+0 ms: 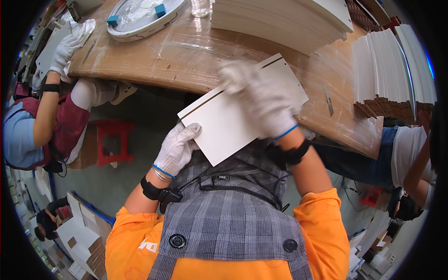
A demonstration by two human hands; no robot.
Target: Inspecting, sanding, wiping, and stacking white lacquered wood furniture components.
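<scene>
A white rectangular panel (pixel 224 128) with a dark groove along its far edge is held tilted in front of my apron, its far right part over the table's edge. My left hand (pixel 176 147), in a white knit glove, grips the panel's left corner, with the thumb on the face and the other fingers partly hidden underneath. Over the panel's middle is my right hand (pixel 261 98), also gloved and smeared by motion. Its fingers are too blurred to show whether they hold anything.
The wrapped wooden table (pixel 186 65) carries a round white tray (pixel 140 35) with blue blocks (pixel 160 10), a clear container (pixel 199 8), panel stacks (pixel 280 23) and a thin metal strip (pixel 328 100). At left, a co-worker's gloved hand (pixel 63 51) holds a panel; another person stands right. A red stool (pixel 114 140) is below.
</scene>
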